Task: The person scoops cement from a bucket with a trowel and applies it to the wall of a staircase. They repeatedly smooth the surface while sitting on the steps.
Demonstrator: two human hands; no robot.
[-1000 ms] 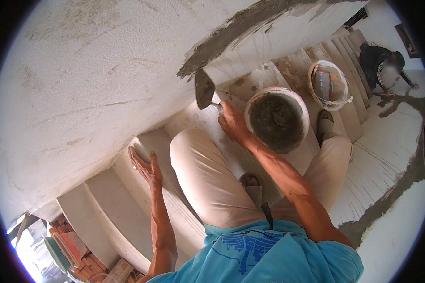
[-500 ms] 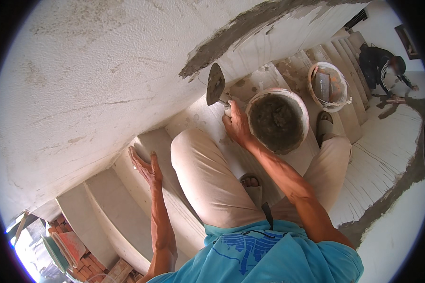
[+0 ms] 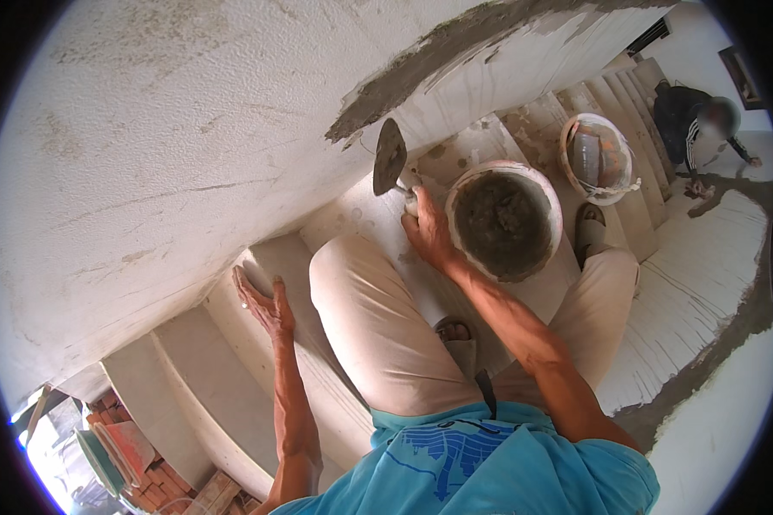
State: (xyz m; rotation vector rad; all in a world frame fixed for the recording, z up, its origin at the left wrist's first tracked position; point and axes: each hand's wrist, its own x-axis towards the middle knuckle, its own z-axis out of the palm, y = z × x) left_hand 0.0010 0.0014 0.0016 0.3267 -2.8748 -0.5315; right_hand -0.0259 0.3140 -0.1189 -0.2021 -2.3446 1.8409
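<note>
Gripping trowel (image 3: 390, 157): right hand (image 3: 428, 233) | left hand (image 3: 264, 302) open, seemingly on step (image 3: 232, 343)

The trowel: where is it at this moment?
In the head view, the trowel is upper centre, held in the right hand, blade up by the wall, left of the mortar bucket.

Second bucket (image 3: 599, 159) on upper steps, far from fingers; another person (image 3: 691, 120) crouching beyond; stacked bricks (image 3: 133, 446) below.

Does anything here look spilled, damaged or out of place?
Nothing looks broken. Grey mortar patches spot the white stair steps above the round mortar-filled bucket, beside the mortar-coated trowel in the right hand.
</note>
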